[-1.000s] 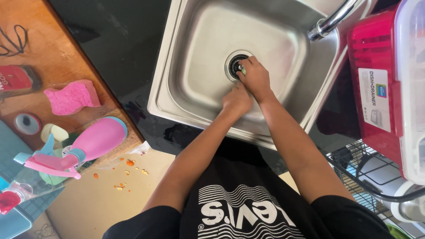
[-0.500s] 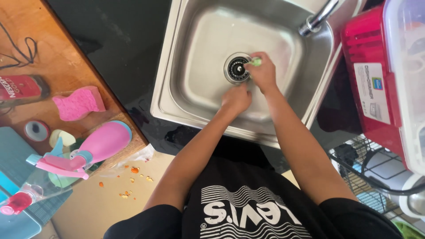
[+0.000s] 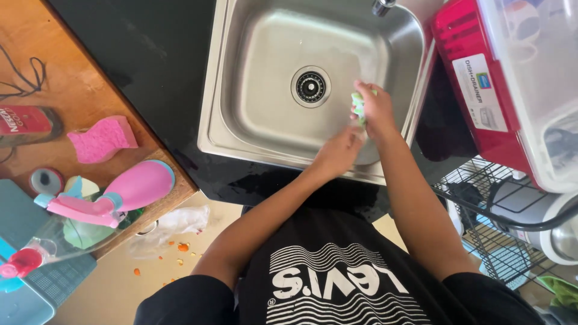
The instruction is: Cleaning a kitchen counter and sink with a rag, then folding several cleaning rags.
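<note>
Both my hands are inside a stainless steel sink [image 3: 253, 78], over its right part. My right hand [image 3: 378, 108] is closed on a small green sponge [image 3: 357, 105] that shows at my fingertips. My left hand [image 3: 340, 149] sits just below it, close to the sink's front wall, fingers together; whether it holds anything is hidden. The round drain [image 3: 310, 86] lies to the left of both hands, uncovered.
A tap [image 3: 382, 6] stands at the sink's top edge. A red dish drainer with a clear lid [image 3: 481, 78] sits to the right, above a wire rack [image 3: 494, 241]. On the wooden counter to the left lie a pink sponge [image 3: 101, 139] and a pink spray bottle [image 3: 120, 191].
My hands have moved from the drain to the right side of the sink. The green sponge now shows in my right hand.
</note>
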